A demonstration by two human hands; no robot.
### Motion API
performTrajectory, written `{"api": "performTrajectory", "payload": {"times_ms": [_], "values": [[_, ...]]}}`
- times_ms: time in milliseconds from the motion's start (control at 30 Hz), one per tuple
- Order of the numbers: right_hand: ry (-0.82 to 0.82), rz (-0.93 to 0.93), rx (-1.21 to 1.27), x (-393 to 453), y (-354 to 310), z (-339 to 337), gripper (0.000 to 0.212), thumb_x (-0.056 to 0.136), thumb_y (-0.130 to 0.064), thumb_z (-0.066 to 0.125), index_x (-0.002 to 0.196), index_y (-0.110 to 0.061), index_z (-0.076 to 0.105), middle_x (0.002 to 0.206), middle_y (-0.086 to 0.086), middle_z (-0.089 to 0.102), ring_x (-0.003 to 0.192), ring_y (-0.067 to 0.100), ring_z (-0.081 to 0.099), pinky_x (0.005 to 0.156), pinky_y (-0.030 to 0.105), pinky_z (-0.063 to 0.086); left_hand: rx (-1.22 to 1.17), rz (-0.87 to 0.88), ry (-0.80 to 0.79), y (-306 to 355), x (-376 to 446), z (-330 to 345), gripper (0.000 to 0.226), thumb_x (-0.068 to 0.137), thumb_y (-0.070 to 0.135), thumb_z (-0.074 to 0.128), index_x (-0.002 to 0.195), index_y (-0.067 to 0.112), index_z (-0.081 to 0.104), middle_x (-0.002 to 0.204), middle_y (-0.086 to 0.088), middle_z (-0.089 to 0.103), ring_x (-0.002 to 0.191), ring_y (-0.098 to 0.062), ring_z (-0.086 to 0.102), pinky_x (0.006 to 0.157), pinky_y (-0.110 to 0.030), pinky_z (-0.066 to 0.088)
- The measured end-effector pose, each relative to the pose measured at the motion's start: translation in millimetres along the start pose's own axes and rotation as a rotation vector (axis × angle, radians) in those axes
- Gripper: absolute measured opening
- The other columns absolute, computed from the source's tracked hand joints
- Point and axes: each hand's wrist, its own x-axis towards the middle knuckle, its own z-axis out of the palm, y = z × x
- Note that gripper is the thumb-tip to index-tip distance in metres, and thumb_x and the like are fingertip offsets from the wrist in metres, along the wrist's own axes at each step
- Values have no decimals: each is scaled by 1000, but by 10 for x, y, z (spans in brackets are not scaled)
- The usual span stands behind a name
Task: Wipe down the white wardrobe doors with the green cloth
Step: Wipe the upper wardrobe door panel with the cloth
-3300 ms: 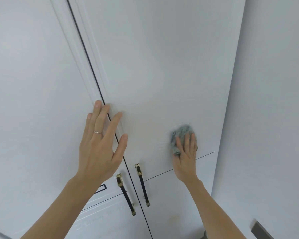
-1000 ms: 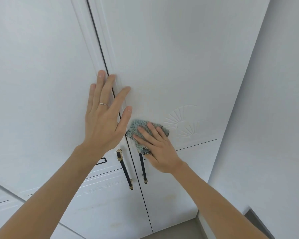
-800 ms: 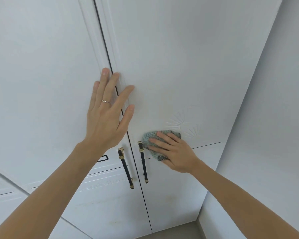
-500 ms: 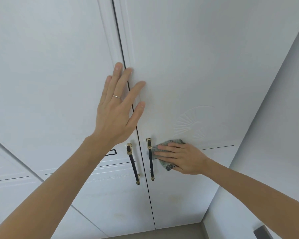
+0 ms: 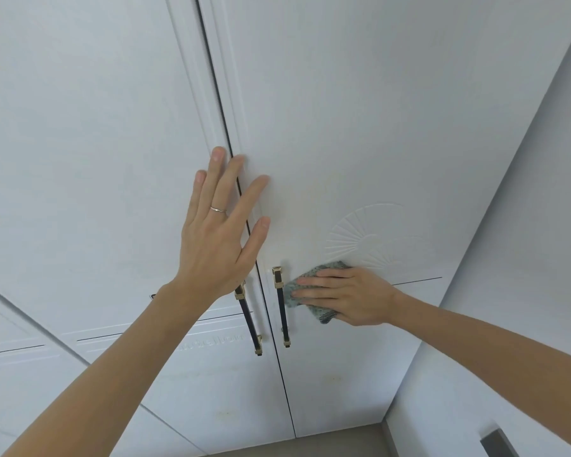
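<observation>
R hand lies flat, fingers straight, pressing the green cloth onto the right wardrobe door, just beside its dark handle & under the fan relief. L hand is spread, fingers straight, holding nothing, planted across the door seam, prob. to brace the doors vs. wiping pressure.

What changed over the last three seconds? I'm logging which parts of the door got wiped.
The right hand slid the green cloth leftward and down across the right door, from near its outer edge to beside the right handle. Fingers turned from pointing up to pointing left. The left hand stayed flat over the door gap.
</observation>
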Motion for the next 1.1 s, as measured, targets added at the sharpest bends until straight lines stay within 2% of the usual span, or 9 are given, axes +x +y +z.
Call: {"api": "performTrajectory", "payload": {"times_ms": [100, 167, 300, 400, 600, 767, 967, 1100], "values": [[28, 6, 4, 372, -220, 31, 51, 102, -29, 41, 152, -20, 48, 164, -7, 32, 153, 12, 27, 128, 34, 13, -10, -14, 9, 26, -18, 21, 46, 107, 26, 53, 150, 10, 55, 167, -18, 31, 161, -38, 12, 131, -51, 9], [16, 2, -21, 417, -246, 47, 50, 101, -27, 44, 151, -21, 50, 163, -8, 35, 152, 12, 30, 129, 34, 10, -7, -8, 4, 14, -17, 29, 46, 107, 26, 53, 150, 10, 55, 168, -17, 30, 161, -36, 11, 131, -50, 8], [9, 73, -31, 2, -54, -22, 56, 102, -29, 39, 158, -22, 38, 168, -6, 26, 156, 13, 18, 129, 35, 9, -13, 3, -2, -19, -33, 30, 46, 107, 26, 52, 150, 10, 55, 167, -16, 32, 161, -34, 11, 131, -51, 10], [-7, 91, -63, -279, 133, -65, 59, 100, -34, 42, 158, -25, 37, 168, -8, 22, 157, 14, 16, 129, 36, 8, -23, -4, -3, -21, -55, 46, 46, 107, 26, 51, 149, 9, 56, 167, -17, 32, 161, -36, 13, 131, -52, 11], [33, 224, -20, -74, 5, -171, 62, 98, -38, 47, 158, -29, 36, 168, -9, 19, 157, 15, 12, 129, 37, 7, -85, -24, 28, -15, -85, 71, 46, 108, 25, 48, 149, 5, 55, 165, -18, 35, 161, -35, 15, 130, -53, 12], [147, 352, -21, 139, 281, -560, 60, 99, -32, 44, 158, -28, 36, 167, -7, 24, 157, 19, 15, 129, 40, 10, -145, -38, 71, -35, -84, 119, 47, 106, 19, 48, 149, 1, 51, 163, -18, 38, 161, -32, 17, 130, -52, 13], [267, 332, 41, 823, 549, -1031, 54, 100, -28, 48, 153, -25, 46, 166, -5, 31, 157, 20, 17, 128, 43, 13, -196, -75, 146, -5, -88, 170, 48, 105, 19, 46, 149, 0, 48, 162, -15, 40, 161, -25, 19, 130, -50, 14], [117, 181, -11, 680, 548, -935, 54, 103, -31, 37, 157, -24, 39, 168, -6, 25, 158, 20, 11, 129, 42, 7, -195, -64, 135, -19, -83, 176, 49, 105, 19, 44, 150, 0, 49, 162, -17, 40, 161, -27, 20, 130, -49, 14]]}}
